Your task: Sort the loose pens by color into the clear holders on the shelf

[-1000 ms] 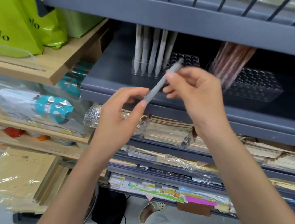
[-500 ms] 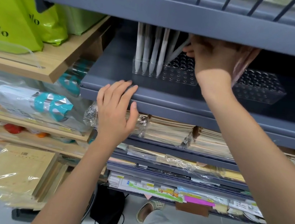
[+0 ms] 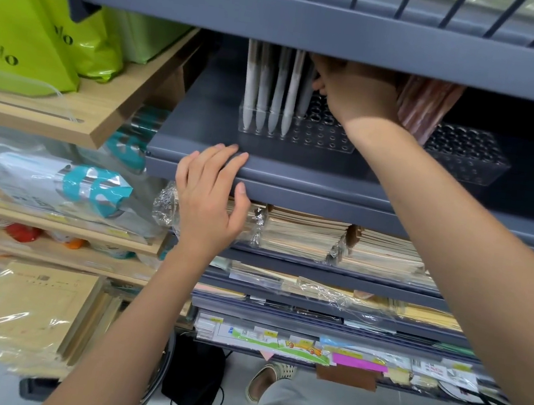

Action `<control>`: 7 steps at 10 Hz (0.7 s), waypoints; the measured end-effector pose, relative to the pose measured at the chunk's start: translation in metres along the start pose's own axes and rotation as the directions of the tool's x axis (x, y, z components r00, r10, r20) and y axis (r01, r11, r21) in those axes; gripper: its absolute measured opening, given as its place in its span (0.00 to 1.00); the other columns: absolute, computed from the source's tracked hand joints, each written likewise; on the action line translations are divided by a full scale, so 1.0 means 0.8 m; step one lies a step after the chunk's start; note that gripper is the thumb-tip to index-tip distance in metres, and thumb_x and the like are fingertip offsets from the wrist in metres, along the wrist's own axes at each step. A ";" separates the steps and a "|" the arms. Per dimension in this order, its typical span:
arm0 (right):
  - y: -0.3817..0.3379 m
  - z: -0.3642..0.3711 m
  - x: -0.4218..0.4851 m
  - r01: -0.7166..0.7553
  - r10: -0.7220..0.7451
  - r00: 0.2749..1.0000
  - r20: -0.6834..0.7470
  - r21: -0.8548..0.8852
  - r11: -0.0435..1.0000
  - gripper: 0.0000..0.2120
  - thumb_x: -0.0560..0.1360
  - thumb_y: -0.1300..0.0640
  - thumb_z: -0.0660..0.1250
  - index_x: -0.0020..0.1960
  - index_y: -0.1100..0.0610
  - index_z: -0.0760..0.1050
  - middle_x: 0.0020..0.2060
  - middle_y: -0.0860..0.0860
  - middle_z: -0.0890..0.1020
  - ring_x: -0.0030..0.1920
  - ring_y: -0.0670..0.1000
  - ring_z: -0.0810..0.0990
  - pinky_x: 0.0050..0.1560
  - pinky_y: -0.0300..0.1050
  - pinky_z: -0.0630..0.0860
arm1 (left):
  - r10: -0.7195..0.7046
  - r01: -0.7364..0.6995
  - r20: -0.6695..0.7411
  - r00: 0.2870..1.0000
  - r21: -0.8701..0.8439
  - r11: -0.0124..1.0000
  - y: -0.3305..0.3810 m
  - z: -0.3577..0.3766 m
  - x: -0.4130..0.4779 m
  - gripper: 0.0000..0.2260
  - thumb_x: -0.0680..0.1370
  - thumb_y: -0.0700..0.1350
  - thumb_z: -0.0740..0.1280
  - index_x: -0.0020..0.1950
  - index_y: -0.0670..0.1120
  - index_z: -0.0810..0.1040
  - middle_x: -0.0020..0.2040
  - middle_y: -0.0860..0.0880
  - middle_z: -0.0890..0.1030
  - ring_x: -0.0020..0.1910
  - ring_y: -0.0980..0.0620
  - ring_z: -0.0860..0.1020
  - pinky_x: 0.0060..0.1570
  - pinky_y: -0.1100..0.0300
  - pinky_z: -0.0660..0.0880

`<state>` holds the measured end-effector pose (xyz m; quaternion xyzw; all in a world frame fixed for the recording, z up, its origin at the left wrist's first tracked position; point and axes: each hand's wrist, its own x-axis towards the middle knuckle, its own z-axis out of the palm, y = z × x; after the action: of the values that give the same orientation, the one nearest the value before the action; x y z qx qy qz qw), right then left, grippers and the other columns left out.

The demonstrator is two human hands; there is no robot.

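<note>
1. A grey metal shelf (image 3: 329,176) is seen from the front. Two clear holders are set on it, side by side and apart, back from its front edge.
2. The left holder (image 3: 320,138) is placed toward the shelf's left side. Four white pens (image 3: 264,91) are stood upright, tips down, in its leftmost holes, and a grey pen (image 3: 304,102) is stood just beside them on their right.
3. The right hand (image 3: 356,95) is held under the upper shelf (image 3: 313,29), above the left holder, with the thumb close to the grey pen. Its fingertips are hidden by the upper shelf's front edge, so it cannot be told whether the pen is pinched or released.
4. The left hand (image 3: 208,202) is laid on the shelf's front edge near the left corner. The fingers are kept straight and relaxed over the top and the thumb is set against the front lip. Nothing is held.
5. A bunch of pinkish pens (image 3: 421,110) is leaned in the left end of the right holder (image 3: 466,156), partly covered by the right wrist.
6. Wrapped notebook stacks (image 3: 305,234) are shelved just below, and green bags (image 3: 26,38) are kept on a wooden shelf (image 3: 112,109) to the left.
</note>
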<state>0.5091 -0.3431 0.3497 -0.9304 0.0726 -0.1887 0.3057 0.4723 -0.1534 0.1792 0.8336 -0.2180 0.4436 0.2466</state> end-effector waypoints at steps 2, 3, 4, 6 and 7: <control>0.003 0.005 -0.001 -0.002 0.001 1.000 0.004 0.059 0.998 0.21 0.80 0.43 0.57 0.53 0.58 0.80 0.43 0.49 0.84 0.35 0.44 0.77 0.44 0.39 0.68 | -0.004 0.005 0.006 1.000 -0.005 1.000 0.000 0.000 0.000 0.17 0.80 0.45 0.59 0.65 0.41 0.78 0.65 0.44 0.79 0.67 0.45 0.74 0.71 0.47 0.61; 0.010 0.010 0.001 -0.023 0.021 1.000 0.020 0.101 0.995 0.16 0.80 0.45 0.60 0.54 0.57 0.77 0.43 0.52 0.85 0.35 0.44 0.79 0.33 0.35 0.71 | 0.001 -0.001 0.012 1.000 -0.011 1.000 -0.001 -0.001 -0.001 0.17 0.81 0.46 0.58 0.65 0.42 0.78 0.65 0.44 0.79 0.67 0.45 0.73 0.71 0.47 0.61; 0.014 0.015 -0.001 -0.016 0.017 1.000 -0.006 0.141 0.990 0.13 0.79 0.49 0.63 0.54 0.58 0.76 0.44 0.55 0.84 0.35 0.47 0.82 0.34 0.35 0.74 | 0.003 -0.002 0.014 1.000 -0.012 1.000 -0.001 -0.001 -0.001 0.17 0.81 0.45 0.58 0.65 0.42 0.78 0.65 0.44 0.79 0.67 0.45 0.73 0.71 0.46 0.61; 0.014 0.022 0.000 0.025 -0.020 0.999 -0.035 0.146 0.989 0.08 0.78 0.51 0.65 0.51 0.55 0.75 0.44 0.54 0.84 0.36 0.49 0.84 0.40 0.45 0.80 | -0.002 0.003 0.022 1.000 -0.021 1.000 0.000 -0.003 -0.002 0.17 0.80 0.45 0.59 0.66 0.42 0.78 0.65 0.44 0.78 0.68 0.46 0.73 0.73 0.47 0.60; 0.014 0.024 0.002 0.042 -0.040 0.999 -0.027 0.071 0.997 0.11 0.77 0.49 0.65 0.54 0.55 0.75 0.48 0.54 0.83 0.44 0.54 0.83 0.49 0.53 0.80 | -0.014 0.015 0.035 0.999 -0.025 1.000 0.001 -0.005 -0.002 0.17 0.80 0.45 0.59 0.66 0.42 0.77 0.66 0.45 0.78 0.68 0.46 0.72 0.74 0.48 0.58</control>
<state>0.5178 -0.3420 0.3291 -0.9177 0.0507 -0.2093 0.3339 0.4683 -0.1512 0.1803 0.8395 -0.2216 0.4244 0.2568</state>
